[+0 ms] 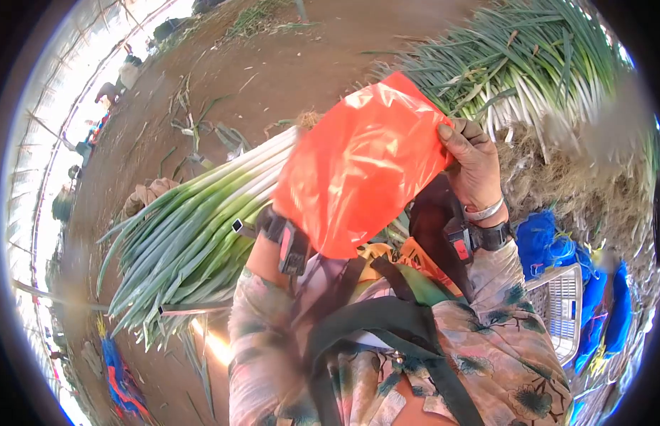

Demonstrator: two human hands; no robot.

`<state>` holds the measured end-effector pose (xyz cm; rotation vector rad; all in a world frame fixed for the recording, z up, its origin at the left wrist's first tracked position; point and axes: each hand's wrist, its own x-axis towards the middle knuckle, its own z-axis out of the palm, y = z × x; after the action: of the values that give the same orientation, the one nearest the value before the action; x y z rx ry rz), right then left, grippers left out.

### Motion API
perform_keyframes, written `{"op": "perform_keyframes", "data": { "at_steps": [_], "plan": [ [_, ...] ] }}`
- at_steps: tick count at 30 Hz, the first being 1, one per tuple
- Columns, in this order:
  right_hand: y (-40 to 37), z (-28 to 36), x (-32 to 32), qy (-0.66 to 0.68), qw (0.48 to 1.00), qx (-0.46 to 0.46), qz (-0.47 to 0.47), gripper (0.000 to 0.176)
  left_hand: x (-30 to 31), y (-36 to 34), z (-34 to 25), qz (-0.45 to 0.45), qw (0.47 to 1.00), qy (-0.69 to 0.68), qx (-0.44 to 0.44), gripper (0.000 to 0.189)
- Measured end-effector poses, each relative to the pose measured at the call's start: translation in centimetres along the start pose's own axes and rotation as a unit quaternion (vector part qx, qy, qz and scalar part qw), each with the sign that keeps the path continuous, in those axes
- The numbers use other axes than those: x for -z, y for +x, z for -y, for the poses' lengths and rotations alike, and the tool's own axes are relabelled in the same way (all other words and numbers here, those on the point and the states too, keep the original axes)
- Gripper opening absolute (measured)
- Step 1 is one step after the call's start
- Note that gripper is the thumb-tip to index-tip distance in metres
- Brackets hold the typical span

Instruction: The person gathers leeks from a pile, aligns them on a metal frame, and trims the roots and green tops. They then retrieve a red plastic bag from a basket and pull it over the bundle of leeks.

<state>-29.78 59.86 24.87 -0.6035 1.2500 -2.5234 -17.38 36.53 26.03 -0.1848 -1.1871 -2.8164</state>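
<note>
A shiny orange-red plastic sheet or bag [365, 160] is held up in front of my chest. My right hand [472, 153] pinches its right edge between thumb and fingers. The left part of the sheet hides my left hand; only that wrist with its dark strap shows at the sheet's lower left. Behind and to the left of the sheet lies a bundle of trimmed green onions [202, 220], white stalks toward the upper right and green leaves toward the lower left.
A large pile of green onions [536, 64] with tangled roots lies at the upper right. On the right are a white plastic basket [557, 305] and blue bags [593, 291]. Loose leaves litter the brown ground [273, 71]. People are in the distance at the upper left.
</note>
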Motion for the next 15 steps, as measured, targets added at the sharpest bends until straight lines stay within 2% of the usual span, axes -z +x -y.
{"op": "perform_keyframes", "data": {
  "at_steps": [1,4,6,8,10,12,15],
  "plan": [
    [-0.1,-0.4,-0.2,-0.006,0.999,0.015,0.032,0.008,0.5,0.0,0.5,0.007,1.000,-0.009,0.002,0.046],
    [-0.8,-1.2,-1.9,-0.057,0.998,0.011,0.022,0.013,1.6,0.1,2.2,0.017,0.999,-0.026,0.028,0.040],
    [-1.1,-2.0,-2.1,-0.187,0.982,-0.014,0.000,0.020,2.0,0.5,3.7,0.020,0.998,-0.035,0.046,0.036],
    [-1.0,-3.0,-1.5,-0.306,0.951,-0.032,0.015,0.022,2.7,1.4,5.4,0.018,0.997,-0.039,0.058,0.033],
    [-0.8,-4.2,-1.3,-0.392,0.919,0.003,0.027,0.029,3.7,2.4,7.1,0.008,0.997,-0.033,0.067,0.030],
    [-0.7,-4.7,-1.4,-0.449,0.892,-0.034,0.032,0.034,4.6,3.6,8.4,-0.006,0.998,-0.017,0.067,0.027],
    [-0.1,-6.5,0.5,-0.584,0.808,0.025,0.078,0.038,4.8,4.3,9.1,-0.057,0.996,0.046,0.042,0.023]
  ]
}}
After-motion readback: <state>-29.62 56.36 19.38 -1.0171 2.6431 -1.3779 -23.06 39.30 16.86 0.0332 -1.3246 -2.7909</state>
